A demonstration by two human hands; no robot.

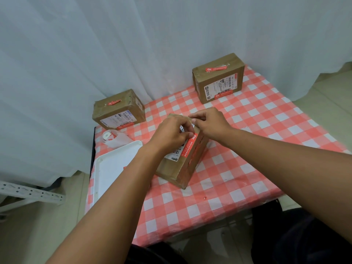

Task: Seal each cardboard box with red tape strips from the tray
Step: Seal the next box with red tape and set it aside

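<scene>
A brown cardboard box [177, 168] lies in the middle of the table, with a white label and a red tape strip [187, 147] running along its top edge. My left hand [169, 134] pinches the far end of that strip on the box top. My right hand [211, 122] rests on the box's far end, fingers curled on its top edge. Two more boxes stand behind: one at the back left [118, 109] and one at the back right [219, 79], each with red tape on top. The white tray [114, 164] lies to the left, partly behind my left forearm.
A red-and-white checked cloth [238, 149] covers the table. A white roll and crumpled backing paper [114, 138] lie behind the tray. A white curtain hangs behind the table. A metal shelf rail [30, 193] lies on the floor at the left.
</scene>
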